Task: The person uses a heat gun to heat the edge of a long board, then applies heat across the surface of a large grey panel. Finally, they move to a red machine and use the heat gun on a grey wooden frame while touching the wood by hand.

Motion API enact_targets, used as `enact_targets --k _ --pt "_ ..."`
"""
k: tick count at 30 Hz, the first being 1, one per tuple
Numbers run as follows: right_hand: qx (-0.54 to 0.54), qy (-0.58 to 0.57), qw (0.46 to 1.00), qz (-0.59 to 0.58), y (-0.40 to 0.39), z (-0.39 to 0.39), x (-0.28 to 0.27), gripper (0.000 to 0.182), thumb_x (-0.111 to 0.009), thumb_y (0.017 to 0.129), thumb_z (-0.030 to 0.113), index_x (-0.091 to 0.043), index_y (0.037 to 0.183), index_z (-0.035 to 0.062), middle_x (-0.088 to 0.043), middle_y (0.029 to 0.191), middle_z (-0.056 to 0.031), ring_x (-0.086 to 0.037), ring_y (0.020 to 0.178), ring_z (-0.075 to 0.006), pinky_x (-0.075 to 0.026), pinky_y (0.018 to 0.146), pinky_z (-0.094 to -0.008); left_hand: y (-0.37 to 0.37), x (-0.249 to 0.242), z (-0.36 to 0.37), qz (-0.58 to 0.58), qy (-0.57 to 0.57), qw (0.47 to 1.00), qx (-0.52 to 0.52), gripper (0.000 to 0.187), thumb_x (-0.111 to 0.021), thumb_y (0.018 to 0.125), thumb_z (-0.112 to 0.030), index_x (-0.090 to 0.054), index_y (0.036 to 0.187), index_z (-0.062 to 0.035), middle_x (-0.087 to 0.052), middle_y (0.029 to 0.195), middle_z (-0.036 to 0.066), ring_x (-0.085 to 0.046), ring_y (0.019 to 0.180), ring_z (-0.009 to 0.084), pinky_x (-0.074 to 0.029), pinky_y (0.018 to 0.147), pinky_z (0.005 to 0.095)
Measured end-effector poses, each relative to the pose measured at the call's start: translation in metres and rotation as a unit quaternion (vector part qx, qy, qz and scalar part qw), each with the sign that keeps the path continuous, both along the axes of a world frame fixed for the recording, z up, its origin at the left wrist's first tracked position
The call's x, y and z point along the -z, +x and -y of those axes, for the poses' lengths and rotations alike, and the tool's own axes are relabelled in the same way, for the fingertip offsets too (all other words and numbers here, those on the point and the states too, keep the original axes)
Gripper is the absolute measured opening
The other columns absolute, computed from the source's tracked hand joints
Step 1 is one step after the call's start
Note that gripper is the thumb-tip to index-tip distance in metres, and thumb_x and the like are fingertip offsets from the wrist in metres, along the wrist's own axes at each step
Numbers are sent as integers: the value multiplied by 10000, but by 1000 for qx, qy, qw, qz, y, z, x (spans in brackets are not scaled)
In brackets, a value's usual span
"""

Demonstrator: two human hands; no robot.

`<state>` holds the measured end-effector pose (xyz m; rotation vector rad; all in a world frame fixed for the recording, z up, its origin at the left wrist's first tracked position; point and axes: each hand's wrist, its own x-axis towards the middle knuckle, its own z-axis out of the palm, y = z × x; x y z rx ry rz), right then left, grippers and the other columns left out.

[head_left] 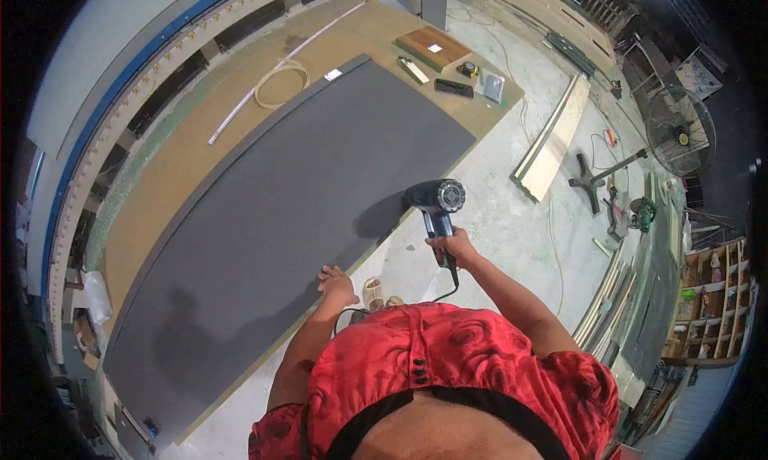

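My right hand (453, 248) is wrapped round the handle of a dark heat gun or hair dryer (436, 200), held at the near edge of a large dark grey panel (296, 196). A cord hangs from the handle's bottom. My left hand (337, 286) rests on the panel's near edge with its fingers spread, holding nothing. The panel lies flat on a brown board (192, 160) and has a raised, curved strip along its far side.
Beyond the panel are a coiled band (282, 86), a wooden block (433, 47), a black box (454, 87) and a plastic bag (490, 85). Long pale boards (552, 140) lie on the floor at right, near a standing fan (680, 130). Shelves (712, 300) stand at far right.
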<state>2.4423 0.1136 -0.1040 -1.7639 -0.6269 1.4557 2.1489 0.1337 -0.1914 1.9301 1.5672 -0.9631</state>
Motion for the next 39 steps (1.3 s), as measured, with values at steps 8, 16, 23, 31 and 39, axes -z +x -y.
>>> enact_targets --k 8,16,23,31,39 --pt "29 22 998 -57 10 4 11 251 -742 674 84 -514 758 22 -517 554 -41 -485 420 -128 -374 380 -279 0 3 -13 5 -20 996 86 1145 -725 569 -535 -185 1318 143 -237 1296 419 -404 1137 507 -479 768 509" --pt "30 29 998 -36 40 -14 -13 239 -728 689 101 -513 753 18 -514 556 -43 -480 421 -127 -364 379 -276 8 18 -20 -9 19 999 37 861 -680 614 -498 -440 1243 39 -338 1315 303 -452 1081 503 -494 625 553" --pt "80 43 995 47 122 -60 -12 264 -728 668 149 -568 798 -16 -539 622 -51 -506 504 -139 -401 460 -286 67 -27 -71 223 -49 974 -13 663 -645 650 -527 -603 1060 -6 -605 1014 234 -589 972 334 -476 801 425" --pt "133 66 987 64 175 -110 -17 250 -724 665 130 -529 729 -11 -526 583 -72 -499 434 -162 -399 400 -295 257 -89 -108 526 -278 780 -195 768 -613 764 -488 -350 1314 -21 -477 1225 152 -503 1082 281 -456 809 383" --pt "156 55 984 58 183 -122 -16 240 -722 680 136 -547 710 -25 -558 617 -97 -527 488 -167 -391 427 -320 350 -96 -104 608 -284 687 -278 980 -608 666 -639 -232 1354 -51 -383 1302 155 -323 1243 311 -366 886 535"
